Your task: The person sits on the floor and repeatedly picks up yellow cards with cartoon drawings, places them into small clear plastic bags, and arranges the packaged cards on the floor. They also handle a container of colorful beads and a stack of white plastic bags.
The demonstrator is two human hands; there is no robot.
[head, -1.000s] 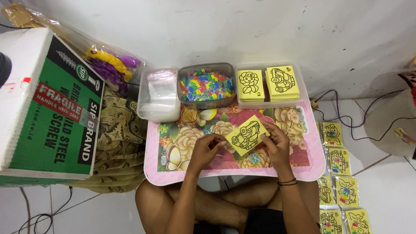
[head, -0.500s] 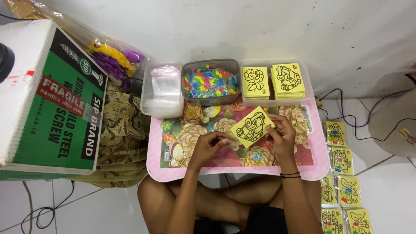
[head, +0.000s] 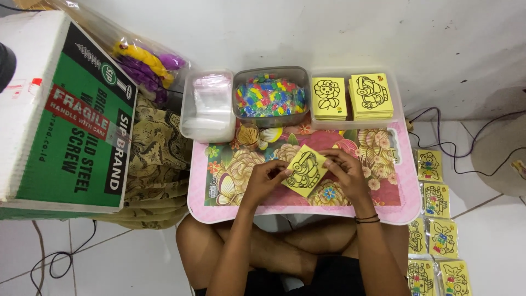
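A yellow square card [head: 304, 170] with a black outline drawing of a car is held tilted above the pink floral lap table [head: 219, 203]. My left hand [head: 268, 176] pinches its left edge. My right hand [head: 344, 170] grips its upper right edge, fingers curled over the card. Both hands hover near the middle of the table top.
Along the table's far edge stand a clear tub of plastic bags [head: 208, 107], a tub of small coloured packets [head: 269, 97] and a tray with two stacks of yellow cards [head: 353, 96]. A green and white carton [head: 60, 115] lies left. Several bagged cards [head: 433, 219] line the floor right.
The card has shifted slightly left and lower in my hands, tilting more. The view has drifted a little; the tubs and carton stay put.
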